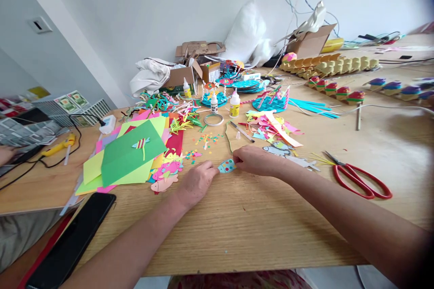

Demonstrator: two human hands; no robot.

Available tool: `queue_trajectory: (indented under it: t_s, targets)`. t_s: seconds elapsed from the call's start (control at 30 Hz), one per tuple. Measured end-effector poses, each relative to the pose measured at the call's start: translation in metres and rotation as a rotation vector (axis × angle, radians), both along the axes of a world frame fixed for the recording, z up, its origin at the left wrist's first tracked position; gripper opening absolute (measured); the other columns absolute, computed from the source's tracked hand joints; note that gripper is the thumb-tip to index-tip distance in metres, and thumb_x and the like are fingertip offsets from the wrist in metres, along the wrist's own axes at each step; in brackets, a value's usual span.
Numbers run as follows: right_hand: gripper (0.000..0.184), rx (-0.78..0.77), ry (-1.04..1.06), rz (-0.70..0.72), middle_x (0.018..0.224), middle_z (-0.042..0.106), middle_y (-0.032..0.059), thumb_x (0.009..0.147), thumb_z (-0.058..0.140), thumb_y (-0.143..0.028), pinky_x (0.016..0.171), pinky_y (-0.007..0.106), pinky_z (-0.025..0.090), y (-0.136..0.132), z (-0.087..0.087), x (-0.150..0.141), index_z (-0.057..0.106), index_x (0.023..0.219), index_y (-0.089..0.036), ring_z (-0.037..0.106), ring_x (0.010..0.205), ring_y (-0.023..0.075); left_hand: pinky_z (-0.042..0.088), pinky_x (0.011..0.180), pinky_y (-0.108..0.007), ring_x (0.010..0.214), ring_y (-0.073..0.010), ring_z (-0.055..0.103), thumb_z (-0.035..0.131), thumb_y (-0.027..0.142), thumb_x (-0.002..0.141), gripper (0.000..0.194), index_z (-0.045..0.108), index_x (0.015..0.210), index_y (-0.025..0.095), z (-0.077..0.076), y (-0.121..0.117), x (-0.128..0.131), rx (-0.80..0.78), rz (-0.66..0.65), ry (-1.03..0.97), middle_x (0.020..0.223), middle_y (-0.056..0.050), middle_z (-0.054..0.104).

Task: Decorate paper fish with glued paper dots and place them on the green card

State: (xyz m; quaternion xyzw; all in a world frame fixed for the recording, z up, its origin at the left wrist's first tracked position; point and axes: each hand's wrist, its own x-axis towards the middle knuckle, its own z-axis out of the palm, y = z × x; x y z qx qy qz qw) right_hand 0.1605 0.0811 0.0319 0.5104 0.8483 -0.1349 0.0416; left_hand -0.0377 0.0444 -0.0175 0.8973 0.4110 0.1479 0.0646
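A light-blue paper fish [226,166] with red, yellow and green dots lies at the middle of the table, between my two hands. My left hand [200,181] is closed, its fingertips at the fish's left end. At the right end, my right hand [252,160] closes over the edge with curled fingers and hides the tail. Just behind are small scattered paper dots [207,139], a green strip of string [228,134] and a pen [242,131]. Cut-out paper fish in pink and yellow [166,170] are heaped to the left, and grey-blue ones [298,160] lie by my right forearm.
Red-handled scissors [362,180] lie at right. Coloured paper sheets [132,151] and a phone [76,239] are at left, near a yellow glue gun [59,145]. Glue bottles [234,104], a tape roll [213,120] and paper scraps [271,125] stand or lie behind. Another person's hand [6,155] shows far left.
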Motion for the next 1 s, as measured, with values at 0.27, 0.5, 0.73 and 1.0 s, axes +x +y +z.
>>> queue_trajectory:
  t_s: [0.27, 0.5, 0.73, 1.0]
  targets:
    - [0.02, 0.01, -0.03, 0.003, 0.077, 0.064, 0.0056, 0.067, 0.044, -0.021, 0.051, 0.023, 0.031, 0.0005, 0.0005, -0.0029, 0.062, 0.076, -0.019, 0.056, 0.071, 0.0178, 0.039, 0.063, -0.024, 0.074, -0.0148, 0.05, 0.036, 0.014, 0.084, 0.024, 0.059, 0.09, 0.018, 0.0004, 0.0001, 0.0009, 0.036, -0.004, 0.026, 0.077, -0.003, 0.051]
    - [0.021, 0.019, -0.045, 0.003, 0.077, 0.063, 0.0057, 0.066, 0.044, -0.021, 0.049, 0.023, 0.029, 0.0026, -0.0021, -0.0032, 0.062, 0.076, -0.019, 0.056, 0.071, 0.0178, 0.039, 0.062, -0.022, 0.072, -0.0127, 0.05, 0.036, 0.014, 0.085, 0.023, 0.058, 0.089, 0.019, 0.0004, 0.0005, 0.0013, 0.081, -0.002, 0.08, 0.075, -0.001, 0.05]
    - [0.022, 0.026, -0.079, -0.004, 0.078, 0.064, 0.0062, 0.066, 0.043, -0.022, 0.048, 0.024, 0.029, 0.0024, -0.0028, -0.0046, 0.063, 0.077, -0.019, 0.056, 0.071, 0.0189, 0.038, 0.059, -0.022, 0.069, -0.0118, 0.049, 0.036, 0.014, 0.085, 0.022, 0.058, 0.089, 0.019, 0.0002, -0.0002, 0.0015, 0.117, -0.003, 0.085, 0.072, 0.0, 0.048]
    - [0.02, 0.046, -0.079, 0.014, 0.077, 0.064, 0.0064, 0.067, 0.043, -0.023, 0.048, 0.024, 0.027, 0.0021, -0.0024, -0.0051, 0.062, 0.075, -0.018, 0.056, 0.07, 0.0183, 0.038, 0.06, -0.022, 0.069, -0.0118, 0.048, 0.036, 0.014, 0.085, 0.022, 0.058, 0.089, 0.018, 0.0006, 0.0004, 0.0017, 0.108, -0.012, 0.079, 0.072, 0.0, 0.048]
